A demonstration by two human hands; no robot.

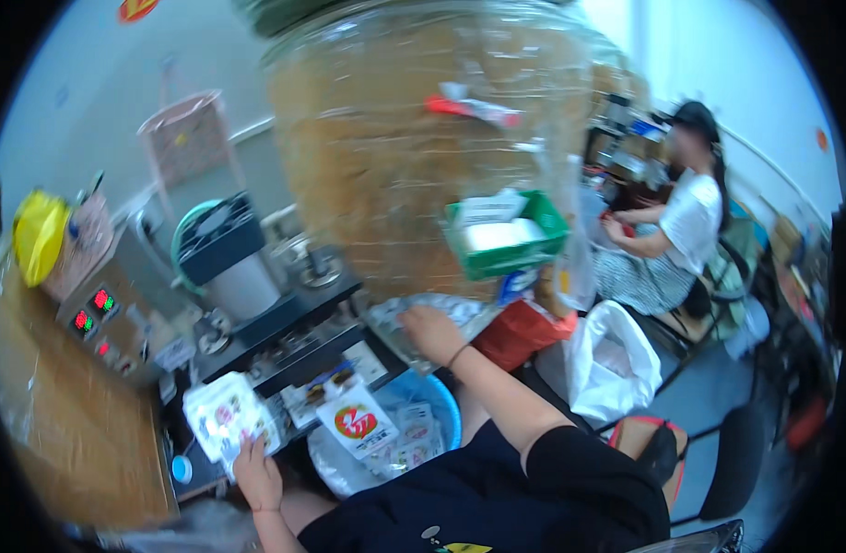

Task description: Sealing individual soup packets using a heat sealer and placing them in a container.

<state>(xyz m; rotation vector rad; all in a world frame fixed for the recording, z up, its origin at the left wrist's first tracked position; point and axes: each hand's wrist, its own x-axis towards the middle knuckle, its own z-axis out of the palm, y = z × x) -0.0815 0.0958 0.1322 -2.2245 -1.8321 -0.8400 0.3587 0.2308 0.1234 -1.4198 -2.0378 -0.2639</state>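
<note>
My left hand (257,475) is low at the left and holds a stack of small white packets (222,415) with red and green print. My right hand (430,332), with a dark band on the wrist, reaches up and forward and grips the bottom edge of a big clear plastic bag (414,138) with brown contents, which fills the upper middle of the view. A white packet with a red circle (358,419) stands between the hands. Behind it a blue basin (446,405) holds more such packets.
A dark bench machine (285,323) and a control box with red and green displays (96,313) stand at the left, next to brown cardboard (64,433). A green box (506,235), a red bag (524,334) and a white plastic bag (607,359) lie to the right. Another person (686,221) sits at the far right.
</note>
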